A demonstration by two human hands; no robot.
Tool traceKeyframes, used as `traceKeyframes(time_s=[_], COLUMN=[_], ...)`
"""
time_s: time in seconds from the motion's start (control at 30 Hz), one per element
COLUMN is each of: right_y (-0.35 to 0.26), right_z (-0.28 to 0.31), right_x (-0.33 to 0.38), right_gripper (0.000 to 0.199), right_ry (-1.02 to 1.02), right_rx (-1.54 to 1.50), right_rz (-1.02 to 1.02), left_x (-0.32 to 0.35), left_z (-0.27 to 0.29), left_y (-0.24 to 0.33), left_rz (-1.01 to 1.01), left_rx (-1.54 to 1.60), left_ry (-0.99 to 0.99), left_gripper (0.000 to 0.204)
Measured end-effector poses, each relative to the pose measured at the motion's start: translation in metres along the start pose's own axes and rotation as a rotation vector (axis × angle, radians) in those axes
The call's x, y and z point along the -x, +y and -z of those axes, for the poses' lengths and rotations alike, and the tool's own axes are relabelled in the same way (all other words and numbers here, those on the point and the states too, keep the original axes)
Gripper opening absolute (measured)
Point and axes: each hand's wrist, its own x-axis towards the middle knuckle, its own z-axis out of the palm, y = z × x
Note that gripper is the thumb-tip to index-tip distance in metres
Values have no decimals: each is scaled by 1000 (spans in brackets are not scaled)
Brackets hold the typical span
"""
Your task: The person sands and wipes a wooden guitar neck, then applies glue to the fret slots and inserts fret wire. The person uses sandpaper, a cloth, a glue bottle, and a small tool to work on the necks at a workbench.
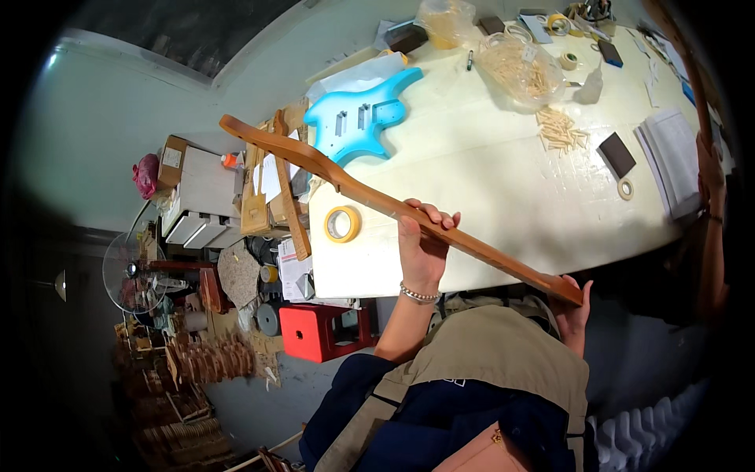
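Note:
A brown wooden guitar neck (370, 197) slants across the view, its headstock at the upper left and its heel at the lower right. My left hand (425, 240) is closed around the middle of the neck, with the fingers over its top edge. At the heel end, my right hand (572, 311) grips the wood; part of that hand is hidden behind the neck. Beyond the headstock, a light blue guitar body (358, 118) lies on the white table (472, 173). A roll of yellow tape (342, 224) rests on the table to the left of my left hand.
A bag of wooden pegs (523, 71), loose pegs (561, 130), a dark sanding block (616, 155) and a paper stack (668, 161) lie on the table. Another neck (291, 197) leans at the left edge. A red stool (322, 330) stands below; another person's arm (712, 212) shows at right.

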Motion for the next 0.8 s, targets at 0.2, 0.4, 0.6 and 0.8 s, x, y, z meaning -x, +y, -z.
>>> traceKeyframes(time_s=[0.2,0.4,0.6,0.8], right_y=[4,6,-12,-18], right_z=[17,7,-35,-56], right_x=[-4,-4,3,6], right_gripper=[64,66,72,73], right_ry=[-20,-59,-97,-154], right_rx=[-43,-116,62,113], right_rz=[54,147,235,300], left_x=[3,-6,-15,-16], left_z=[-10,-10,1,5], left_y=[-3,3,22,34], left_rz=[25,8,-22,-42], left_rx=[-13,-52,210,299], left_ry=[-66,-188,-245,-243], left_gripper=[32,32,30,30])
